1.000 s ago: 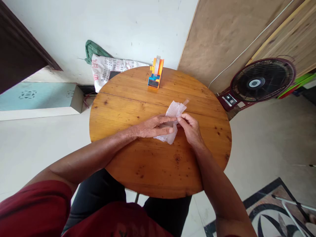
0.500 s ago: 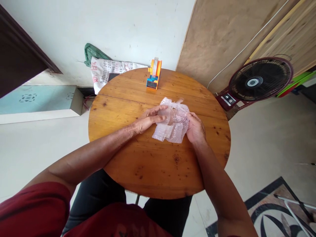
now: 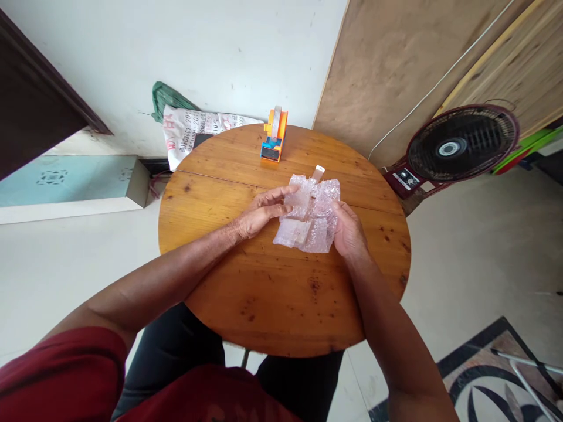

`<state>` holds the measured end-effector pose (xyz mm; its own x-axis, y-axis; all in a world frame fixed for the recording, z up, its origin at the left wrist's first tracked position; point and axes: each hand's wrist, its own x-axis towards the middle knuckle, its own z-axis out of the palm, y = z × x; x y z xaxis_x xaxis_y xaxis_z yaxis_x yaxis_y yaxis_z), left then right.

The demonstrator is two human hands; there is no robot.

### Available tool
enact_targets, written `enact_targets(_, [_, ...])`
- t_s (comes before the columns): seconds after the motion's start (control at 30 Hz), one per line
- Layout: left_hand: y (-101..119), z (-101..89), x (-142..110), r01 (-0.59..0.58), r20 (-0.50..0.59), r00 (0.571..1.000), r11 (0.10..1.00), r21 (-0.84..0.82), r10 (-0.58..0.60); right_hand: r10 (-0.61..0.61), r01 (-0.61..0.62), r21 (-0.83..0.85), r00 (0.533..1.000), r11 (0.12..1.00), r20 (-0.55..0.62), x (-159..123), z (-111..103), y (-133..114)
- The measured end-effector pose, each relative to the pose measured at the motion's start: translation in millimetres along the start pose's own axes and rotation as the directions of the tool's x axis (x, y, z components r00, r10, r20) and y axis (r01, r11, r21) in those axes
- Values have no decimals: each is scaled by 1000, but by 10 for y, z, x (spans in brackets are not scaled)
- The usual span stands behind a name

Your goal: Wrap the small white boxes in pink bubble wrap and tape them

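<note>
A crumpled sheet of clear bubble wrap (image 3: pixel 310 220) lies on the round wooden table (image 3: pixel 264 293), partly unfolded, with a strip of tape (image 3: pixel 317 172) sticking out at its far edge. My left hand (image 3: pixel 259 212) rests on the sheet's left side with its fingers stretched out and pressing it down. My right hand (image 3: pixel 349 231) grips the sheet's right edge, fingers curled under the wrap and partly hidden. Whatever is inside the wrap is hidden.
An orange and blue tape dispenser (image 3: pixel 273 138) stands at the table's far edge. A floor fan (image 3: pixel 457 146) sits to the right. A printed sack (image 3: pixel 193 126) and a green bag (image 3: pixel 165 97) lie against the wall behind the table.
The bubble wrap has been opened out from a tight bundle into a wider sheet. My right hand moved from pinching the top to holding the right edge. The tape strip now shows.
</note>
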<state>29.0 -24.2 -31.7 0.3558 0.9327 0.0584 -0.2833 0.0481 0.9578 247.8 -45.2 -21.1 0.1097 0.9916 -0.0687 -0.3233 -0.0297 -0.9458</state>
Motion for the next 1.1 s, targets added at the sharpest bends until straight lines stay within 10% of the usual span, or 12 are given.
enact_targets(0.2, [25, 21, -5, -60, 97, 993, 998, 8, 59, 84, -76, -80, 991, 994, 103, -57, 41, 16])
enact_targets(0.4, [16, -32, 2, -239, -181, 929, 895, 377, 324, 136, -132, -53, 988, 990, 79, -35, 33, 14])
enact_targets(0.77, [47, 163, -77, -57, -20, 998, 980, 190, 62, 246, -230, -88, 894, 969, 375, -138, 71, 14])
enact_targets(1.1, [92, -38, 117, 23, -342, 935, 977, -213, -97, 104, -104, 7, 994, 995, 35, 55, -24, 39])
